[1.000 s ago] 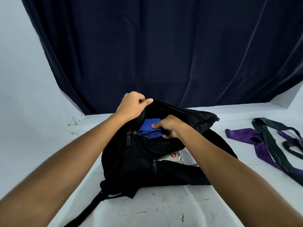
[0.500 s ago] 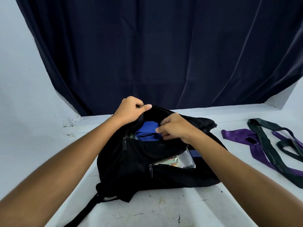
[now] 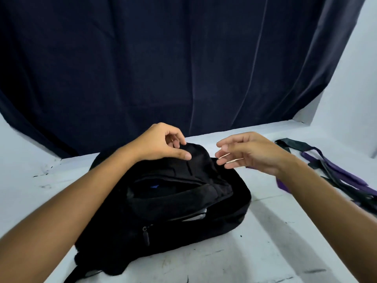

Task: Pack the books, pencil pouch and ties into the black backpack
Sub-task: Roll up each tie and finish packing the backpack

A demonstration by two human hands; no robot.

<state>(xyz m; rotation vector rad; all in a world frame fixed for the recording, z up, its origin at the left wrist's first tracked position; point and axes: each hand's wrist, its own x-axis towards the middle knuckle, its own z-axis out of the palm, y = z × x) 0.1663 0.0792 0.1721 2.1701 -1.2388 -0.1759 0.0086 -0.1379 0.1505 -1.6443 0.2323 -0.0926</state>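
So the black backpack point(image 3: 163, 201) is lying flat on the white table point(image 3: 255, 252), pretty much dead centre, with a dark curtain point(image 3: 183, 68) hanging behind it. Its top compartment is gaping a bit and a sliver of something blue point(image 3: 154, 186) peeks out of the opening; lower down, a second opening shows a bit of something white point(image 3: 201, 215), can't tell what exactly. A zipper pull point(image 3: 145, 235) hangs on the backpack's front, near side.

Left hand point(image 3: 161, 142) is on the far top edge of the backpack, fingers point(image 3: 184, 155) curled and the thumb pressing the black fabric, so it's pinching that edge. Right hand point(image 3: 251, 152) hovers just right of the backpack's top, fingers loosely spread and slightly bent, holding nothing, not touching the bag.

The ties point(image 3: 330, 172), a purple one and a dark one tangled together, lie on the table well right of the backpack.
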